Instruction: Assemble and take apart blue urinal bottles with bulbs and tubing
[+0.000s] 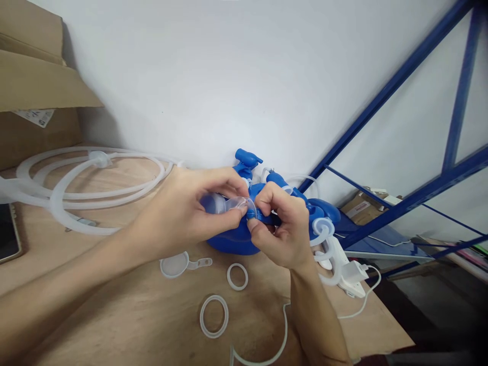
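Observation:
My left hand (186, 203) is closed around a clear, rounded plastic piece (233, 203), thumb below and fingers above. On the right end of that piece my right hand (284, 223) pinches with thumb and index finger, the other fingers curled in. Blue plastic shows between and behind the fingertips; whether it is joined to the clear piece I cannot tell. Directly behind both hands stands a rounded blue plastic vessel (234, 246), mostly covered by them. Nearer me on the wooden table lie a translucent cap with a strap (174, 265), a small white ring (229, 279) and a larger white ring (202, 316).
Coiled translucent hose (82, 205) lies at the left, by a cardboard box (38, 76) and a phone (9, 231). Blue fittings (247, 157) stand against the wall. A power strip (351, 290) with a plugged-in charger sits right, beside a blue metal rack (385, 96).

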Tool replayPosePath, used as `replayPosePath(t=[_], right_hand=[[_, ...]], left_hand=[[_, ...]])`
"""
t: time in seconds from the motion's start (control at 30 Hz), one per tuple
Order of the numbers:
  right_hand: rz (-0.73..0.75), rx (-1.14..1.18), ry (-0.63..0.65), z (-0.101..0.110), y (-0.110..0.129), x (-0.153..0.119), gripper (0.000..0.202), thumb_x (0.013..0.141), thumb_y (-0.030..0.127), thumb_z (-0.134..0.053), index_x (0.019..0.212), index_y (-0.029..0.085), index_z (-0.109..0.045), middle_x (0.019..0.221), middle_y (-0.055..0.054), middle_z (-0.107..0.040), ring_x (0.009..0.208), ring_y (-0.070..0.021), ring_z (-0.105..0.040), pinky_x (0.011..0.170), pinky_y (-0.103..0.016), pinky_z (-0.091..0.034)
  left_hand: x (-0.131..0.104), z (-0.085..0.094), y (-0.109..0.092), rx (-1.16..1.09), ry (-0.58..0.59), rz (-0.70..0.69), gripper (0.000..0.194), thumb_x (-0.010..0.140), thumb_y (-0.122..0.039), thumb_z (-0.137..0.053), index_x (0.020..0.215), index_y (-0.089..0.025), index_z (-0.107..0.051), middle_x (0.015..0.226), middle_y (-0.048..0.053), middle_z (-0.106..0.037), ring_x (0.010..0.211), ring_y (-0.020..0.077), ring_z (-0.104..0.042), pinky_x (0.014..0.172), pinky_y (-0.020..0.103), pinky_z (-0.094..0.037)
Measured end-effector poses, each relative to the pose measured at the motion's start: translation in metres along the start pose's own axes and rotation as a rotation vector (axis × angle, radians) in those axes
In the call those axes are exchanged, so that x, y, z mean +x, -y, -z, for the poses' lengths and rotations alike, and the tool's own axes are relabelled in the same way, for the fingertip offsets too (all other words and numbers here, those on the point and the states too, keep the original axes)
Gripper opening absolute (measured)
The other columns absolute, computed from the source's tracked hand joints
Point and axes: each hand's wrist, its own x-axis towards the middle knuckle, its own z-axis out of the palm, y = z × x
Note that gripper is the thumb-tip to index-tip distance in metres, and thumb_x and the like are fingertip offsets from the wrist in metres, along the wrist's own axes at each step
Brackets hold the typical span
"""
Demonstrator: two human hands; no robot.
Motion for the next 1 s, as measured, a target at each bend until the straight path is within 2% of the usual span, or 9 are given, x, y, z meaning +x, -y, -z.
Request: replayPosePath(t=[0.13,0.23,0.33,0.43,0.57,0.67,0.77,0.9,1.0], right_hand=[[0.023,-0.025,0.012,0.003,-0.001,-0.003,0.024,0.075,0.012,-0.057,0.084,0.026,-0.040,0.066,0.010,-0.038,0.051,-0.0071,-0.032,0.047,-0.021,-0.029],[0.003,-0.031,0.015,0.008,-0.005,-0.005,0.025,0.081,0.012,-0.060,0.096,0.026,-0.046,0.068,0.010,-0.048,0.050,-0.0074,-0.041,0.047,-0.021,-0.033],[-0.056,-0.014,0.038,0.016,-0.014,-0.006,0.017,0.091,0.018,-0.064,0.102,0.025,-0.053,0.076,0.006,-0.059,0.056,-0.0092,-0.052,0.051,-0.023,-0.040],[-0.113,0.044,0.043,0.023,-0.027,-0.004,0.014,0.098,0.030,-0.068,0.108,0.024,-0.060,0.081,0.003,-0.063,0.066,-0.0118,-0.059,0.059,-0.025,-0.047],[-0.119,0.093,0.099,0.021,-0.037,-0.001,0.012,0.104,0.034,-0.063,0.105,0.022,-0.067,0.087,0.001,-0.069,0.070,-0.0118,-0.061,0.066,-0.026,-0.049],[-0.102,0.066,0.122,0.015,-0.039,0.001,0.016,0.106,0.035,-0.060,0.105,0.022,-0.070,0.085,0.002,-0.071,0.069,-0.0119,-0.061,0.069,-0.027,-0.050],[-0.094,-0.009,0.127,0.013,-0.041,0.002,0.023,0.106,0.040,-0.061,0.119,0.023,-0.070,0.105,-0.003,-0.075,0.090,-0.0173,-0.068,0.089,-0.034,-0.055],[-0.172,-0.105,0.304,0.021,-0.052,0.002,0.057,0.104,0.051,-0.062,0.156,0.031,-0.050,0.151,-0.010,-0.058,0.139,-0.0283,-0.055,0.119,-0.051,-0.045],[-0.333,-0.137,0.509,0.030,-0.070,-0.001,0.071,0.102,0.058,-0.059,0.166,0.035,-0.037,0.163,-0.010,-0.046,0.151,-0.0323,-0.045,0.125,-0.055,-0.039]], left_hand=[[-0.003,0.001,-0.002,0.290,-0.053,-0.262,0.016,0.100,-0.021,-0.061,0.101,-0.026,-0.077,0.093,-0.003,-0.083,0.083,0.0149,-0.077,0.083,0.026,-0.061],[-0.004,0.008,-0.003,0.396,0.032,-0.322,0.025,0.104,-0.023,-0.056,0.119,-0.026,-0.075,0.108,0.001,-0.083,0.095,0.0182,-0.078,0.090,0.030,-0.060],[-0.004,0.020,0.001,0.416,0.198,-0.254,0.046,0.102,-0.034,-0.064,0.146,-0.026,-0.062,0.128,0.006,-0.078,0.106,0.0233,-0.076,0.090,0.032,-0.060],[-0.003,0.027,0.010,0.376,0.315,-0.156,0.069,0.098,-0.043,-0.071,0.160,-0.026,-0.048,0.144,0.011,-0.070,0.118,0.0277,-0.072,0.097,0.036,-0.058],[0.001,0.025,0.024,0.276,0.369,-0.100,0.063,0.099,-0.038,-0.070,0.158,-0.029,-0.052,0.143,0.010,-0.068,0.119,0.0263,-0.070,0.100,0.038,-0.057],[0.005,0.024,0.030,0.252,0.369,-0.114,0.055,0.099,-0.032,-0.066,0.153,-0.031,-0.058,0.141,0.009,-0.068,0.118,0.0243,-0.069,0.101,0.037,-0.057],[0.009,0.032,0.035,0.254,0.328,-0.082,0.060,0.096,-0.040,-0.070,0.154,-0.032,-0.058,0.137,0.009,-0.070,0.111,0.0235,-0.069,0.093,0.035,-0.059],[0.015,0.058,0.048,0.259,0.210,0.133,0.070,0.089,-0.059,-0.074,0.151,-0.030,-0.061,0.139,0.008,-0.070,0.113,0.0271,-0.067,0.085,0.033,-0.061],[0.016,0.080,0.057,0.210,0.152,0.343,0.077,0.085,-0.067,-0.077,0.150,-0.028,-0.063,0.144,0.008,-0.068,0.111,0.0281,-0.068,0.090,0.036,-0.062]])
